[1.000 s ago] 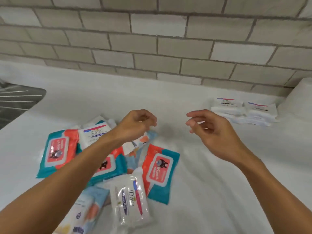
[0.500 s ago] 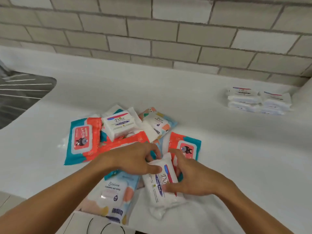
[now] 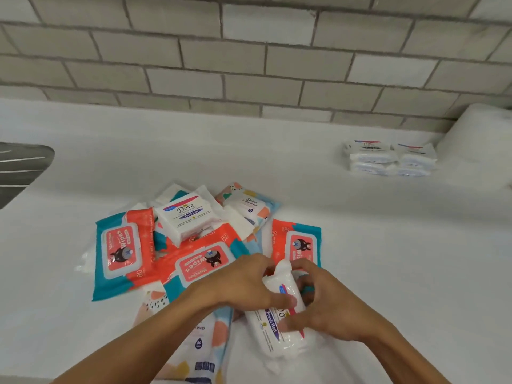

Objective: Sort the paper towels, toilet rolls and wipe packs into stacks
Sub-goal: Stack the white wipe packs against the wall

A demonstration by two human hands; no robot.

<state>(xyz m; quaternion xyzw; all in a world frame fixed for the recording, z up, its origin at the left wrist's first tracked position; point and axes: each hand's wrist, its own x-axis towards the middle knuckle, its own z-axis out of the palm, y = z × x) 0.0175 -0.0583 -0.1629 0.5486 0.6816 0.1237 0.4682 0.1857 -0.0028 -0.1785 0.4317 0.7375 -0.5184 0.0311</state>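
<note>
Sink edge of dark ribbed metal (image 3: 19, 167), cut off by the frame, far left of the white soft-plastic Dove wipe pack (image 3: 273, 325). Pastel-patterned wipe pack (image 3: 199, 345) just left of it, half hidden under the left forearm. Red-and-teal wipe pack (image 3: 300, 239) just behind it, lower part covered by fingers. White rounded bulk (image 3: 482, 145) far right of it, cropped, kind unclear.

A second ago both hands hung empty in the air. Now they are down, with the Dove pack's far end raised.

Left hand (image 3: 243, 286): fingers curled over the pack, thumb on its face. Right hand (image 3: 335, 306): fingers clamped on the opposite side. Near end of the pack is on the white counter (image 3: 388, 259).
</note>
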